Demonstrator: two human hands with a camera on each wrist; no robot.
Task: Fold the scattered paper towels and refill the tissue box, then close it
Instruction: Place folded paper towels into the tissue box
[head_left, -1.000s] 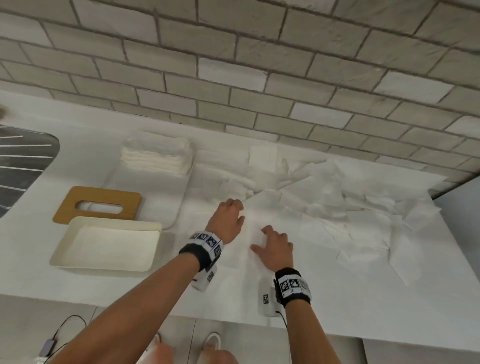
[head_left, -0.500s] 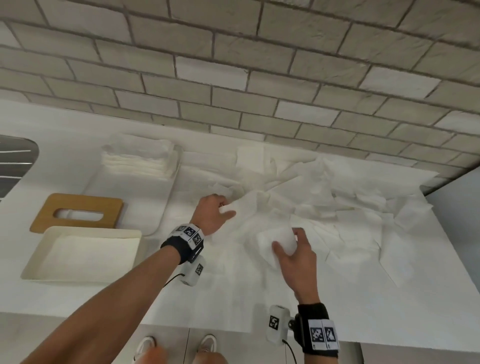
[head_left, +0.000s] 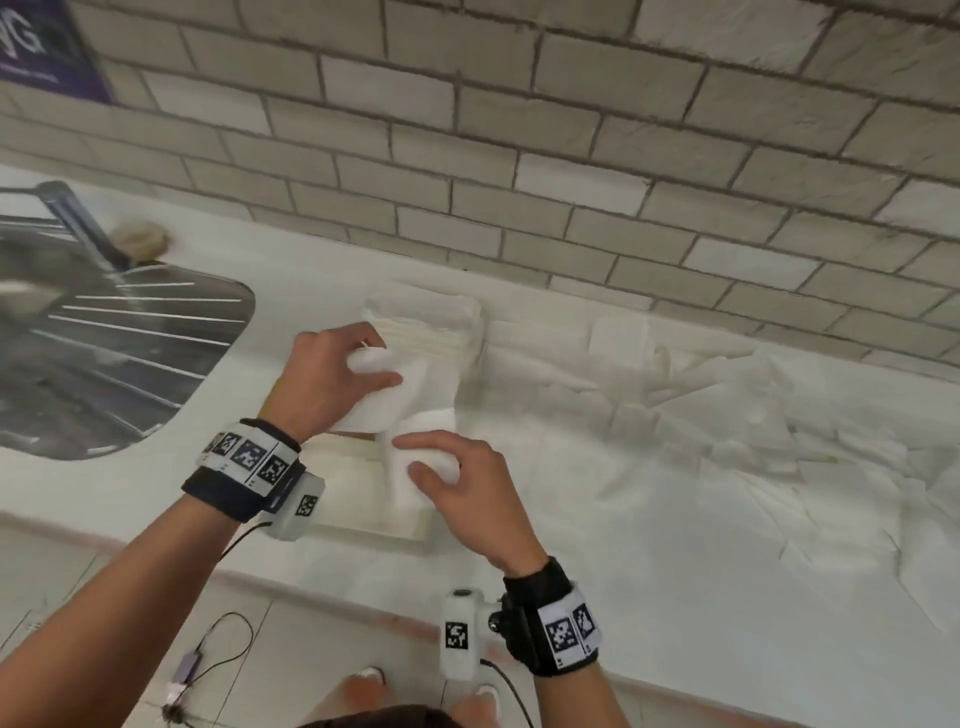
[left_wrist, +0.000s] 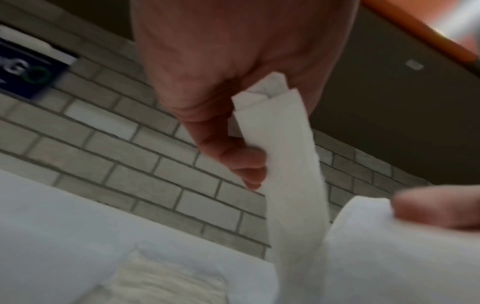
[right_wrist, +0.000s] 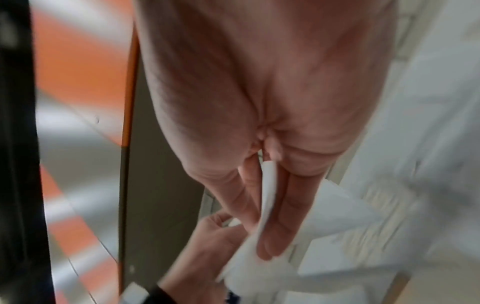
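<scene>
Both hands hold one folded white paper towel (head_left: 415, 395) in the air above the open cream tissue box (head_left: 371, 527). My left hand (head_left: 376, 358) pinches its far end between thumb and fingers, seen close in the left wrist view as a narrow strip (left_wrist: 293, 164). At the near end my right hand (head_left: 415, 460) pinches the towel (right_wrist: 267, 197) between straight fingers. A stack of folded towels (head_left: 431, 327) lies just behind the box. Several unfolded towels (head_left: 727, 441) lie scattered to the right. The box lid is hidden under my left hand.
A steel sink with drainer (head_left: 119, 338) and a tap (head_left: 83, 223) take up the left of the white counter (head_left: 649, 597). A brick wall (head_left: 571, 156) runs along the back. The counter's front edge is near my wrists, with a cable (head_left: 218, 660) on the floor below.
Both hands have lifted a folded towel off the scattered pile and carried it left, over the tissue box. The head view has swung left, and the sink now shows.
</scene>
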